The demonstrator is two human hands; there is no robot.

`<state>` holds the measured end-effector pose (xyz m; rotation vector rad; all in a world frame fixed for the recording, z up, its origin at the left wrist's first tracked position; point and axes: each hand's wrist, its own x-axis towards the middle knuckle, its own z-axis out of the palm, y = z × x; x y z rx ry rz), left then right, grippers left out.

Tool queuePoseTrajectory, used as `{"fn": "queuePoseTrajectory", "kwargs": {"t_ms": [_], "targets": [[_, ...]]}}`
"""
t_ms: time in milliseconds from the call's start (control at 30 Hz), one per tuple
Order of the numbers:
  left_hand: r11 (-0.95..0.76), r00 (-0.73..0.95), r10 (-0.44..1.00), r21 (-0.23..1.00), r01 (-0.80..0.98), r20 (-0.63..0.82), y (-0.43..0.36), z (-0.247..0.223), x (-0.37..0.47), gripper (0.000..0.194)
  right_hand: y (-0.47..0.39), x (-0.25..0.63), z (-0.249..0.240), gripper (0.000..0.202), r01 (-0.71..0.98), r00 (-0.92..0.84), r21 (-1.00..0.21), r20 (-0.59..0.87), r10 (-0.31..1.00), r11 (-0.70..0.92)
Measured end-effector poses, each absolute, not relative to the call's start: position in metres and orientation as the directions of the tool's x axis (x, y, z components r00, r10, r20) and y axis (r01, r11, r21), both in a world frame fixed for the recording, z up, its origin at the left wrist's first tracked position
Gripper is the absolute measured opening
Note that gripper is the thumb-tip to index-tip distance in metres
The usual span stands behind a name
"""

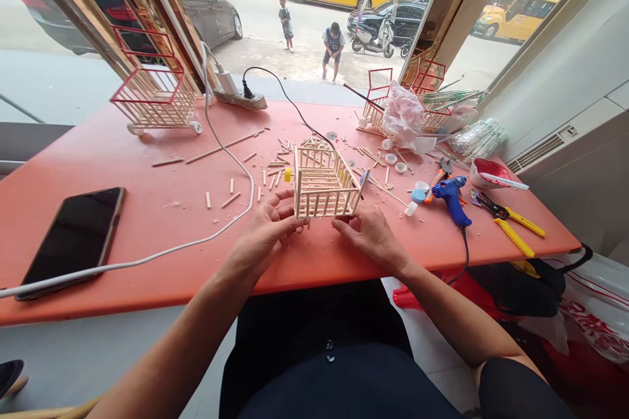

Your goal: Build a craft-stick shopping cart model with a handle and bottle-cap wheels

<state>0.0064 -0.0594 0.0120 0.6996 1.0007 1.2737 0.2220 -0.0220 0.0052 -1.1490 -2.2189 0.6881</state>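
Observation:
A small cart basket (pixel 327 193) made of thin wooden sticks is held between my two hands, low over the front half of the table. My left hand (pixel 274 219) grips its near left bottom corner, thumb in front and fingers behind. My right hand (pixel 368 232) is closed at the near right bottom corner. A yellow bottle cap (pixel 287 175) shows at the basket's left side and a blue cap (pixel 364 177) at its right; I cannot tell how firmly they are joined. Cut stick pieces (pixel 278 163) lie scattered behind and left of the basket.
On the orange table (pixel 162 236) lie a phone (pixel 73 236), a white cable (pixel 216 236), a blue glue gun (pixel 452 200), yellow-handled pliers (pixel 511 219) and orange-handled cutters (pixel 439 177). A red-trimmed stick cart (pixel 154 95) stands at back left. A power strip (pixel 240 99) sits by the window.

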Motion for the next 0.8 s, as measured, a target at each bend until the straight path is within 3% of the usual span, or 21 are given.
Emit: {"fn": "queuePoseTrajectory", "kwargs": {"t_ms": [167,267,367,467,567,667,733,800], "targets": [[0.183,-0.019,0.976,0.859,-0.478,-0.219,-0.053,0.013,0.004,0.072,0.0,0.248,0.013,0.011,0.598,-0.441,-0.595,0.316,0.84,0.538],[0.196,-0.015,0.972,0.843,-0.502,-0.235,-0.048,0.016,0.003,0.071,0.022,0.271,0.023,0.012,0.748,-0.3,-0.444,0.436,0.848,0.493],[0.192,0.0,0.974,0.825,-0.532,-0.227,-0.044,0.017,0.002,0.072,0.036,0.288,0.027,0.013,0.909,-0.263,-0.22,0.358,0.896,0.355],[0.178,-0.005,0.975,0.801,-0.572,-0.22,-0.04,0.015,0.002,0.071,0.038,0.296,0.021,0.015,0.945,-0.269,-0.115,0.258,0.928,0.306],[0.17,-0.006,0.977,0.788,-0.592,-0.215,-0.039,0.014,0.001,0.067,0.033,0.303,0.016,0.015,0.942,-0.282,-0.105,0.268,0.921,0.319],[0.168,-0.001,0.977,0.777,-0.606,-0.212,-0.038,0.013,0.0,0.063,0.022,0.317,0.023,0.014,0.9,-0.314,-0.203,0.31,0.897,0.385],[0.167,0.001,0.977,0.772,-0.613,-0.211,-0.038,0.013,-0.001,0.064,0.009,0.325,0.035,0.014,0.829,-0.362,-0.283,0.386,0.848,0.483],[0.171,0.002,0.977,0.773,-0.611,-0.214,-0.038,0.012,-0.002,0.065,-0.008,0.325,0.05,0.015,0.744,-0.441,-0.268,0.492,0.751,0.612]]}}
